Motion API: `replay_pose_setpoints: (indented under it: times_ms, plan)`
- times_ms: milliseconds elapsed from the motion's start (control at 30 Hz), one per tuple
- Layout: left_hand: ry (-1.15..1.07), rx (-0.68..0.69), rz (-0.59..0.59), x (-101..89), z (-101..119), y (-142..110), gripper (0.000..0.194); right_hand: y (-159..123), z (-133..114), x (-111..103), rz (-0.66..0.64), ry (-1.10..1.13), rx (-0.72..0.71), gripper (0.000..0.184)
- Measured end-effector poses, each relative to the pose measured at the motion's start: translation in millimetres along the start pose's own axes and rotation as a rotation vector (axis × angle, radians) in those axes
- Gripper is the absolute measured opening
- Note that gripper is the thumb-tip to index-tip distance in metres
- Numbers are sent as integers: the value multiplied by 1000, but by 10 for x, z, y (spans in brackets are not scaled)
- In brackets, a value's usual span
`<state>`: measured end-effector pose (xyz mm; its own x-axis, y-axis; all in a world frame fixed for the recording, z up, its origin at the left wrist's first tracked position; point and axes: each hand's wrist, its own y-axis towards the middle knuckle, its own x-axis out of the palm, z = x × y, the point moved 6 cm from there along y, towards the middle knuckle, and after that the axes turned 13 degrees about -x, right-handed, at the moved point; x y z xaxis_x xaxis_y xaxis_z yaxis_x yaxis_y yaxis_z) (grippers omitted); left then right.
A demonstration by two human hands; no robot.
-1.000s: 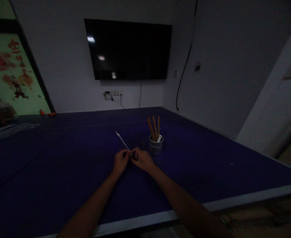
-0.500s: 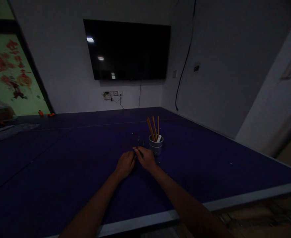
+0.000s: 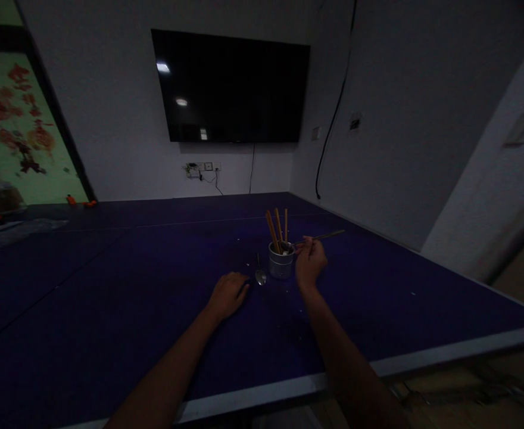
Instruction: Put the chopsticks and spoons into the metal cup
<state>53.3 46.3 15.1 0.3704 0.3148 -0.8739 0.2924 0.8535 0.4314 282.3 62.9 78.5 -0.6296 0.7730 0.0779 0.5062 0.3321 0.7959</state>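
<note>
A small metal cup (image 3: 281,264) stands on the dark blue table (image 3: 110,280) and holds several wooden sticks (image 3: 276,229). My right hand (image 3: 309,261) is just right of the cup, pinched on a thin metal utensil (image 3: 322,236) whose one end is over the cup's mouth and whose handle points right. A metal spoon (image 3: 260,273) lies on the table left of the cup. My left hand (image 3: 228,294) rests on the table close to the spoon, fingers curled loosely, holding nothing I can see.
A black screen (image 3: 230,86) hangs on the far wall above a socket with cables (image 3: 202,170). The table's white front edge (image 3: 423,354) runs below my arms. A wall stands close on the right. Clutter lies at the far left (image 3: 3,229).
My hands were together in front of the cup holding a thin metal utensil. Now my right hand has moved right and up to the cup with one utensil, and a spoon lies beside the cup.
</note>
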Motion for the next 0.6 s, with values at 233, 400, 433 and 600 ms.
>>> replay_pose_setpoints:
  times_ms: [233,400,433,600]
  plan:
    - [59,-1,-42,21,-10,13,29,-18,220,137,-155,-112,-8,47]
    - [73,6,-64,57,-24,12,31,-57,274,200,-283,-272,-5,48]
    - [72,3,-68,64,-28,12,31,-67,284,210,-305,-292,2,48]
    - [35,3,-72,84,-46,11,31,-97,331,229,-331,-293,42,42]
